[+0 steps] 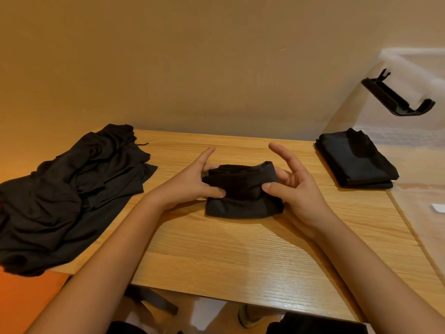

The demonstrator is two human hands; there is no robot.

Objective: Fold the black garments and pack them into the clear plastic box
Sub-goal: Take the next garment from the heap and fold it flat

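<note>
Fingers [216,190] of left hand [187,182], right hand [301,189] pinching folded garment [243,191], perhaps unreadable label [438,208]

The clear plastic box [409,131] at three o'clock and loose black pile [60,201] at nine run off the edges, and the folded garment [243,189] hides some of my fingers [282,174].

Both bare forearms reach forward and converge. The left hand [190,182] pinches one end of the folded black garment [243,191] between thumb and lower fingers, index finger lifted; the right hand [298,186] mirrors it opposite.
</note>
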